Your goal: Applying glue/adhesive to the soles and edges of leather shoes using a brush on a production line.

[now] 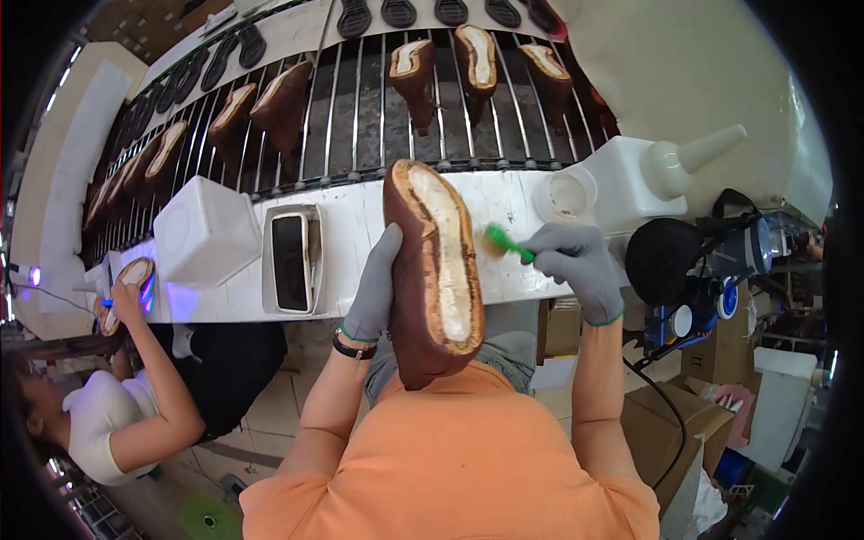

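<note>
Head view: my left hand (373, 283), grey glove, fingers wrapped around the side of a brown shoe upper (436, 270) held sole-side up above the white worktop (360, 234), toe toward me, pale insole showing. My right hand (580, 261), also gloved, is pinching a green brush (504, 241), bristles touching the shoe's right edge. Just beyond the right hand: a round white cup (565, 195) and a white squeeze bottle (657, 175) with cone nozzle. On the left of the worktop: a white box (205, 232) and a tray with a black pad (290, 261). Behind it, more brown uppers (477, 58) on a wire conveyor (360, 117). Far left, another person's hand (126, 301) on a shoe.
</note>
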`<act>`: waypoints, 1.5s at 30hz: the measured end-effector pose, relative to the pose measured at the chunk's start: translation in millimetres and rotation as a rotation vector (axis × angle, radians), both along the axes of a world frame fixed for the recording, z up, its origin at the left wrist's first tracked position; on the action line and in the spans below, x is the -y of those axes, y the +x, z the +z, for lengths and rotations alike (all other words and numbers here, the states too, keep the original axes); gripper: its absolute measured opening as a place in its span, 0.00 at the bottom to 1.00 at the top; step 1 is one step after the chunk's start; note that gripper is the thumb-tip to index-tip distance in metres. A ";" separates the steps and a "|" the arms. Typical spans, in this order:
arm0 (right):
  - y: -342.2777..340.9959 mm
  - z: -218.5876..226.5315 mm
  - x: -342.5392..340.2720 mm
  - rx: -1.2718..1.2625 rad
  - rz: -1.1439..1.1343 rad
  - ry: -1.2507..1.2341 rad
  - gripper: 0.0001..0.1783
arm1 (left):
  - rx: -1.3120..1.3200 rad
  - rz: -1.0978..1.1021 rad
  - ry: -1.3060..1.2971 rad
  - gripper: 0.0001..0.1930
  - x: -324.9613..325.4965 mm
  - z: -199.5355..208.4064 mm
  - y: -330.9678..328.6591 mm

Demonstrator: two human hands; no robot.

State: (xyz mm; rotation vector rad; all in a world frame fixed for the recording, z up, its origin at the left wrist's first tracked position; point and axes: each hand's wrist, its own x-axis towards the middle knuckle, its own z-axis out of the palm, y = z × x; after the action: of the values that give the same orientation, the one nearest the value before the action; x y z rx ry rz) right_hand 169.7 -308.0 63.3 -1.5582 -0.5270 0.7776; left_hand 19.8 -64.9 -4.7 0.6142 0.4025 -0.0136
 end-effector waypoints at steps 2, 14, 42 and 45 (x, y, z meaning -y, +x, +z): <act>-8.1 15.1 -3.5 -0.002 0.103 0.028 0.14 | -0.003 0.020 0.143 0.30 1.1 11.2 2.7; -21.1 25.7 -5.1 0.316 0.117 -0.121 0.14 | 0.051 0.096 0.574 0.32 8.4 44.1 1.5; 20.9 35.2 -64.0 0.565 -0.104 -0.034 0.10 | -0.026 -0.087 1.176 0.44 19.5 63.6 -2.4; 32.1 36.8 -70.0 0.643 -0.111 -0.048 0.10 | -0.042 -0.121 1.251 0.46 21.5 67.1 -3.2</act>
State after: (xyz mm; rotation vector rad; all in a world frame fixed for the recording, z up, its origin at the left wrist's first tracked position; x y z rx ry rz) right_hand 201.8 -238.0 100.1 -1.8614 -0.8796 0.1866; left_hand 16.6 -86.5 62.5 1.8733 0.3852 0.1199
